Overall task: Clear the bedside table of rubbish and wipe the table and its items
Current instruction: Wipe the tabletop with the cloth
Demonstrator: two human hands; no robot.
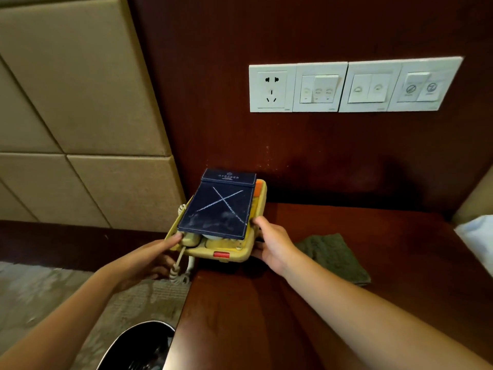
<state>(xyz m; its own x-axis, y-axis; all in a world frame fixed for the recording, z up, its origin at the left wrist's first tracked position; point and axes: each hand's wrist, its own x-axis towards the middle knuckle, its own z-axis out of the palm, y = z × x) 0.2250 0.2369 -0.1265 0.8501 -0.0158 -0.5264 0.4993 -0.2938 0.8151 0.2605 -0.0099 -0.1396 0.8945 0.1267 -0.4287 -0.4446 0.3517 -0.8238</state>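
A yellowed telephone (226,248) sits at the back left corner of the dark red wooden bedside table (346,303). A dark blue notepad holder (221,206), dusty and marked with a scratched cross, lies on top of it. My left hand (149,260) grips the phone's left side near the handset and coiled cord (178,271). My right hand (274,244) grips its right side, thumb at the holder's corner. A folded green cloth (336,257) lies on the table just right of my right hand.
A black bin (138,345) stands on the carpet left of the table's front. A white socket and switch panel (352,85) is on the wooden wall above. Padded headboard panels (80,102) fill the left. Something white (477,236) shows at the right edge.
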